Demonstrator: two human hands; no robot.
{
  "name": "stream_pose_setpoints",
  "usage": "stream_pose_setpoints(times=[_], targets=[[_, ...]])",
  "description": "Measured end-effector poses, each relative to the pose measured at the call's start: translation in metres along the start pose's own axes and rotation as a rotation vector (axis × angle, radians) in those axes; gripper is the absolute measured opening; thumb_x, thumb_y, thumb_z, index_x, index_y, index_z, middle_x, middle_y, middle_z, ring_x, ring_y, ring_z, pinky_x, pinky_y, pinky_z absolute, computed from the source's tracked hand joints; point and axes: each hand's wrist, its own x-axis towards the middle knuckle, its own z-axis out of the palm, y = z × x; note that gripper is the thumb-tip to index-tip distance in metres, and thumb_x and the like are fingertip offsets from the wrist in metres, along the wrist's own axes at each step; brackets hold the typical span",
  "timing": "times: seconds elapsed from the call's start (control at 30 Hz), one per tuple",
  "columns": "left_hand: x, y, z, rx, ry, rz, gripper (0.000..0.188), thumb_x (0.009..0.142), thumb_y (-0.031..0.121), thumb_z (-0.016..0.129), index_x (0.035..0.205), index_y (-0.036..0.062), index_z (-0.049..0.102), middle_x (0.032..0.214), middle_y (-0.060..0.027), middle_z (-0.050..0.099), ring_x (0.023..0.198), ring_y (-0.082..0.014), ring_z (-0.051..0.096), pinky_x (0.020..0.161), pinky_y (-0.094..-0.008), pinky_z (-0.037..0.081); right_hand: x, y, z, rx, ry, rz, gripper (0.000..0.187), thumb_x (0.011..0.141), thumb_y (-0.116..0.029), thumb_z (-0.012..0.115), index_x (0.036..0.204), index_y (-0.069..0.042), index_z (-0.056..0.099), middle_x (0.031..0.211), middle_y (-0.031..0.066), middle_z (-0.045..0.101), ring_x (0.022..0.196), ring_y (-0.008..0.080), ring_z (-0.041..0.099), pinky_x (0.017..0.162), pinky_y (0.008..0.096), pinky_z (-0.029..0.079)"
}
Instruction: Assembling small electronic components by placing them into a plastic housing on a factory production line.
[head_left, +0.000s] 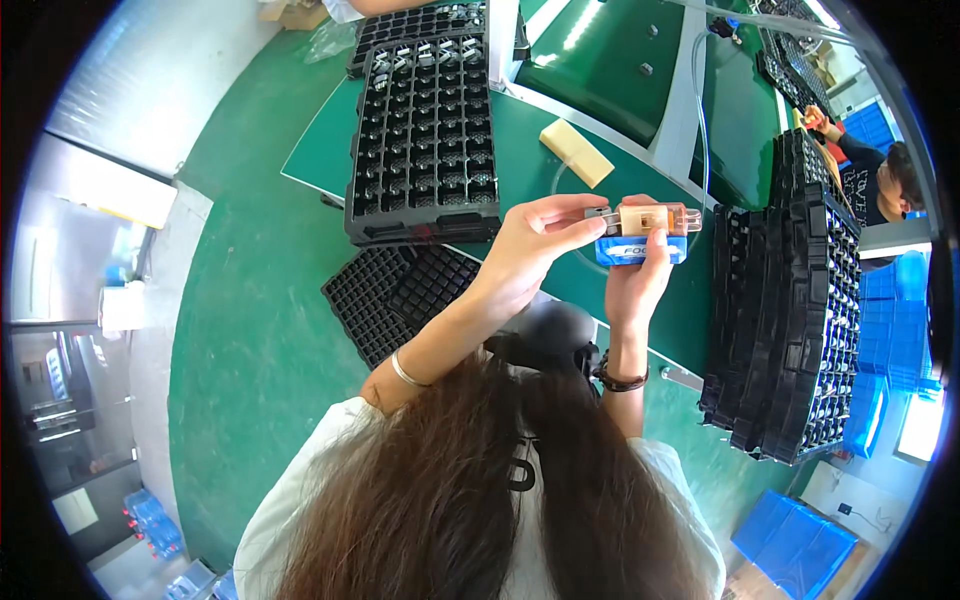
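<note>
Above the green table, my right hand (638,285) is closed round a small blue block-shaped device (640,252) with a cream block and a clear orange end on top. The thumb presses against its front. From the left side, my left hand (540,245) pinches a small grey metal-looking part (602,218) between thumb and fingertips, at the device's left end. Whether that part touches the device or is joined to it, I cannot tell. A pale yellow block (577,153) lies on the table just beyond both hands.
A black compartment tray (425,150), with small metal parts in its far rows, stands to the left on the table. More black trays (375,300) lie below it. Tall stacked black trays (785,320) rise at the right. Another person (870,185) sits at the far right.
</note>
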Motion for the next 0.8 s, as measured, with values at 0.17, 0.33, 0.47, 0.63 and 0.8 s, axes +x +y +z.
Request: stream_pose_setpoints(times=[0.17, 0.33, 0.47, 0.63, 0.8], targets=[[-0.002, 0.001, -0.003, 0.043, -0.045, -0.029, 0.028, 0.085, 0.003, 0.058, 0.112, -0.0073, 0.055, 0.1, -0.0099, 0.062, 0.093, -0.0119, 0.057, 0.085, -0.0236, 0.045, -0.004, -0.005, -0.004, 0.049, 0.024, 0.068, 0.032, 0.088, -0.027, 0.048, 0.112, -0.006, 0.045, 0.103, 0.0088, 0.055, 0.089, 0.0139, 0.055, 0.075, 0.0263, 0.046], [-0.001, 0.002, -0.009, 0.107, -0.06, -0.066, 0.029, 0.084, 0.003, 0.059, 0.111, -0.0081, 0.055, 0.097, -0.01, 0.063, 0.089, -0.0116, 0.058, 0.083, -0.024, 0.045, -0.002, -0.007, -0.007, 0.074, -0.001, 0.145, 0.032, 0.087, -0.027, 0.051, 0.109, -0.004, 0.048, 0.098, 0.0084, 0.058, 0.086, 0.0136, 0.057, 0.075, 0.0255, 0.046], [-0.004, 0.0, -0.005, 0.168, -0.032, -0.046, 0.03, 0.084, 0.003, 0.06, 0.112, -0.0073, 0.056, 0.098, -0.01, 0.063, 0.089, -0.0115, 0.058, 0.083, -0.0242, 0.045, -0.004, -0.009, -0.003, -0.026, 0.034, 0.099, 0.03, 0.087, -0.027, 0.051, 0.108, -0.006, 0.05, 0.097, 0.0071, 0.058, 0.081, 0.0109, 0.056, 0.066, 0.0228, 0.047], [-0.005, -0.012, -0.007, 0.044, 0.031, -0.031, 0.032, 0.079, 0.005, 0.067, 0.108, -0.0065, 0.058, 0.094, -0.0095, 0.063, 0.086, -0.0115, 0.059, 0.079, -0.0222, 0.046, -0.005, -0.004, -0.006, -0.117, -0.013, 0.107, 0.03, 0.087, -0.03, 0.052, 0.106, -0.006, 0.052, 0.095, 0.0043, 0.058, 0.075, 0.0071, 0.054, 0.058, 0.0198, 0.043], [-0.006, -0.019, -0.011, 0.005, 0.016, -0.08, 0.034, 0.081, 0.003, 0.063, 0.113, -0.0055, 0.055, 0.102, -0.0103, 0.061, 0.093, -0.013, 0.057, 0.084, -0.0247, 0.044, -0.001, -0.002, -0.017, -0.268, -0.128, 0.154, 0.031, 0.086, -0.034, 0.053, 0.103, -0.008, 0.055, 0.085, -0.0011, 0.058, 0.067, 0.0025, 0.049, 0.05, 0.0173, 0.034]])
